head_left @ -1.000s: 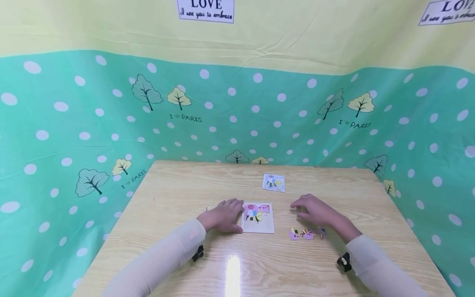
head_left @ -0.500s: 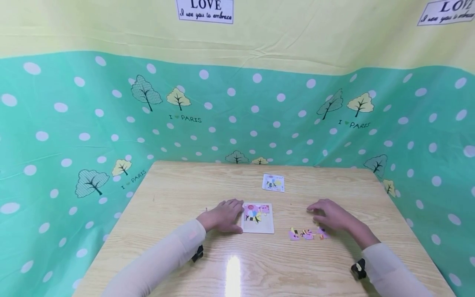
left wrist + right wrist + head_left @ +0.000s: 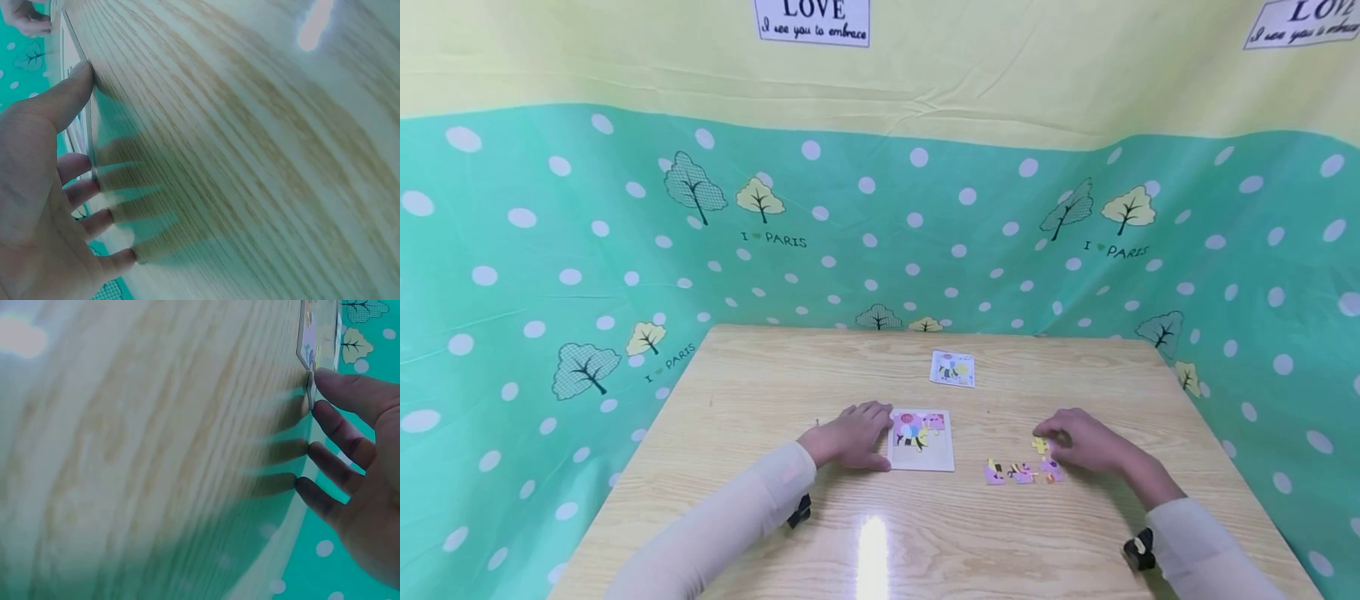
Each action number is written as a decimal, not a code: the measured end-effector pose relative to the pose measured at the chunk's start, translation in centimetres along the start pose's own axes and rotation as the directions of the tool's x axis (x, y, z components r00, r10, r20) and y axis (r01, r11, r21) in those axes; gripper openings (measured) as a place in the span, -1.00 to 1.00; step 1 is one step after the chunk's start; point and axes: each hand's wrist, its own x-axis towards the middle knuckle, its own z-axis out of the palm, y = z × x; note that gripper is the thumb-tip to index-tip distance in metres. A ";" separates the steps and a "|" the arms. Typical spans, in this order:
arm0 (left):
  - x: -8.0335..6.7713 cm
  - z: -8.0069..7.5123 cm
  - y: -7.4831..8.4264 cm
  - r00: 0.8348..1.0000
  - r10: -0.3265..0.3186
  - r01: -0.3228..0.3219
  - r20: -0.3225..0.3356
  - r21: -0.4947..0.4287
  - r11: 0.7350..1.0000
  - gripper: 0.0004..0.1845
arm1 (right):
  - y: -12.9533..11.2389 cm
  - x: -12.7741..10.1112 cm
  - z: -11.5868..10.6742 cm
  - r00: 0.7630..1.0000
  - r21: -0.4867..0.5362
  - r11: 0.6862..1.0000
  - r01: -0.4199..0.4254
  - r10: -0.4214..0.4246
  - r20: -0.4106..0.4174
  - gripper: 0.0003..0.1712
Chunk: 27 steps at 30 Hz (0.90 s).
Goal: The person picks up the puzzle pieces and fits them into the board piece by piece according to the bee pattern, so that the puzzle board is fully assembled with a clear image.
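Note:
In the head view, my left hand (image 3: 856, 435) lies along the left side of a white square puzzle board (image 3: 921, 458), its thumb and fingertips touching the edge. Colourful joined pieces with part of a bee picture fill the board's upper part. To the right, my right hand (image 3: 1084, 440) is over the table with thumb and index finger at a yellow puzzle piece (image 3: 1040, 444). The right wrist view shows thumb and index pinching the thin piece (image 3: 310, 390) at the tabletop, other fingertips down on the wood. Several loose pink puzzle pieces (image 3: 1021, 472) lie just in front.
A small picture card (image 3: 952, 368) with a similar bee picture lies beyond the board, toward the back of the wooden table (image 3: 760, 367). Behind and around the table hangs a green polka-dot cloth (image 3: 880, 200). Light glares off the table's front.
My right hand has moved right and slightly nearer, from beside the board to the yellow piece, which shows clearly at its fingertips now. My left hand stays on the board's edge.

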 end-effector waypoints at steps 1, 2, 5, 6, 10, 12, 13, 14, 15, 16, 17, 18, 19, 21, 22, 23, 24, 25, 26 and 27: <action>0.0 0.0 0.0 1.000 0.001 -0.001 -0.001 -0.001 1.000 -0.13 | 0.0 0.0 0.1 1.000 -0.009 1.000 0.005 -0.005 -0.001 -0.61; 0.0 0.0 0.1 1.000 0.000 0.000 0.000 -0.002 1.000 -0.12 | 0.0 0.0 0.1 1.000 -0.024 1.000 0.006 -0.006 -0.005 -0.61; 0.0 0.0 0.1 1.000 -0.001 0.001 0.000 -0.005 1.000 -0.12 | -0.1 0.0 0.3 1.000 -0.053 0.998 0.015 -0.016 -0.019 -0.64; 0.0 0.0 0.1 1.000 -0.002 0.002 0.000 -0.005 1.000 -0.12 | -0.2 0.0 0.3 1.000 -0.052 0.999 0.012 -0.013 -0.022 -0.64; -0.1 -0.1 0.2 1.000 -0.006 0.006 0.001 -0.003 1.000 -0.14 | -0.4 -0.1 0.3 0.999 -0.056 0.998 0.018 -0.020 -0.032 -0.66; -0.2 -0.2 0.2 1.000 -0.006 0.006 0.001 -0.003 1.000 -0.14 | -0.3 -0.1 0.3 0.999 -0.056 0.998 0.016 -0.018 -0.035 -0.66; -0.2 -0.2 0.2 1.000 -0.006 0.006 0.000 -0.006 1.000 -0.14 | -0.3 -0.1 0.3 0.999 -0.059 0.998 0.016 -0.018 -0.036 -0.66; -0.2 -0.3 0.2 1.000 -0.007 0.007 -0.001 -0.007 1.000 -0.14 | -0.3 -0.1 0.4 0.999 -0.059 0.998 0.017 -0.019 -0.038 -0.66; -0.2 -0.3 0.2 1.000 -0.008 0.008 -0.001 -0.009 1.000 -0.14 | -0.2 0.0 0.4 0.999 -0.063 0.998 0.018 -0.020 -0.039 -0.66; -0.3 -0.4 0.2 1.000 -0.009 0.009 0.000 -0.010 1.000 -0.15 | -0.2 0.0 0.4 0.999 -0.062 0.998 0.017 -0.020 -0.042 -0.67; -0.3 -0.4 0.2 1.000 -0.010 0.010 -0.001 -0.010 1.000 -0.15 | -0.1 0.0 0.5 0.999 -0.065 0.998 0.016 -0.019 -0.045 -0.67; -0.3 -0.4 0.2 1.000 -0.012 0.012 0.000 -0.011 1.000 -0.15 | 0.0 0.1 0.6 0.999 -0.065 0.998 0.018 -0.021 -0.046 -0.67; -0.3 -0.4 0.2 1.000 -0.013 0.013 0.000 -0.012 1.000 -0.15 | 0.0 0.1 0.6 0.999 -0.067 0.998 0.022 -0.025 -0.047 -0.67; -0.3 -0.3 0.1 1.000 -0.012 0.012 0.002 -0.005 1.000 -0.14 | 0.0 0.2 0.7 0.999 -0.066 0.998 0.012 -0.015 -0.045 -0.67; -0.3 -0.3 0.1 1.000 -0.010 0.010 0.000 -0.003 1.000 -0.14 | 0.0 0.3 0.7 0.999 -0.066 0.998 0.007 -0.009 -0.043 -0.67; -0.3 -0.2 0.1 1.000 -0.009 0.009 0.001 -0.001 1.000 -0.13 | 0.0 0.3 0.7 0.999 -0.069 0.998 0.003 -0.006 -0.039 -0.67; -0.3 -0.2 0.1 1.000 -0.008 0.008 0.003 0.001 1.000 -0.13 | -0.1 0.3 0.7 0.999 -0.068 0.998 0.000 -0.002 -0.034 -0.66; -0.2 -0.2 0.1 1.000 -0.007 0.006 0.003 0.004 1.000 -0.13 | -0.2 0.3 0.6 1.000 -0.063 0.998 -0.004 0.002 -0.031 -0.66; -0.2 -0.2 0.1 1.000 -0.006 0.006 0.003 0.007 1.000 -0.12 | -0.3 0.4 0.6 0.999 -0.060 0.998 -0.017 0.015 -0.029 -0.65; -0.2 -0.2 0.1 1.000 -0.005 0.005 0.003 0.006 1.000 -0.12 | -0.4 0.5 0.5 1.000 -0.054 0.998 -0.011 0.010 -0.026 -0.64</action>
